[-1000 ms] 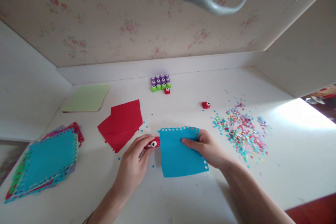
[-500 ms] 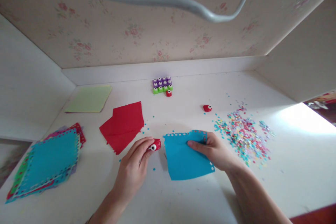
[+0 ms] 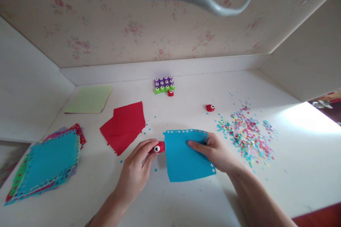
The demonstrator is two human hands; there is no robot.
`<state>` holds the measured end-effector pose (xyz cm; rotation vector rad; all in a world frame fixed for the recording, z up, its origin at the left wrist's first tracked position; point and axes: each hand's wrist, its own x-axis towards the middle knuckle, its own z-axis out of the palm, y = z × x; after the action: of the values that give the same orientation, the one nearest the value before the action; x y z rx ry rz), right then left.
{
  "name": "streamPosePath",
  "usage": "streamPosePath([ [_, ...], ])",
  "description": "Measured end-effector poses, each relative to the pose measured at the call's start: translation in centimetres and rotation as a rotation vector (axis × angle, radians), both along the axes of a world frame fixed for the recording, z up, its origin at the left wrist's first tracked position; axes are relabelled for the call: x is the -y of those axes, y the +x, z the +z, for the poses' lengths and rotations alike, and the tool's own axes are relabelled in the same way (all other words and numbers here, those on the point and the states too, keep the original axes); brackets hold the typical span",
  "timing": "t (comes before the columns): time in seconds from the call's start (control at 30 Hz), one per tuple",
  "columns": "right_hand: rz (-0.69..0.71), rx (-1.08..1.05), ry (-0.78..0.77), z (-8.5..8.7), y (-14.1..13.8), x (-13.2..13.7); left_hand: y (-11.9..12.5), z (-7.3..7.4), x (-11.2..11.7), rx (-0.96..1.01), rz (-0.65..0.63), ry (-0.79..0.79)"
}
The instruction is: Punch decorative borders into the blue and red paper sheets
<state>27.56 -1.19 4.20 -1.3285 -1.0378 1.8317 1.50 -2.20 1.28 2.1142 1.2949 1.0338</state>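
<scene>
A blue paper sheet (image 3: 183, 158) lies on the white desk (image 3: 186, 110), with punched holes along its top and right edges. My right hand (image 3: 213, 150) grips its right side, thumb on top. My left hand (image 3: 137, 170) pinches a small red paper punch (image 3: 159, 148) against the sheet's left edge.
Red sheets (image 3: 124, 126) lie just left of my hands. A stack of punched sheets (image 3: 46, 165) sits at the near left, a pale green sheet (image 3: 89, 99) further back. A cluster of purple, green and red punches (image 3: 163, 84) stands at the back, another red punch (image 3: 210, 108) near a confetti pile (image 3: 246, 134).
The blue sheet was pulled slightly right away from the punch half a second ago, and now its left edge is back at the punch. Both hands keep their grips.
</scene>
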Motion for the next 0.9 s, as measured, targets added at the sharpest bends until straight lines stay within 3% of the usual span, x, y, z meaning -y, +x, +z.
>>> streamPosePath([
  [0.9,-0.018,-0.018,-0.048,-0.74,-0.08,-0.12,-0.12,-0.53,-0.04,-0.008,-0.010,-0.071],
])
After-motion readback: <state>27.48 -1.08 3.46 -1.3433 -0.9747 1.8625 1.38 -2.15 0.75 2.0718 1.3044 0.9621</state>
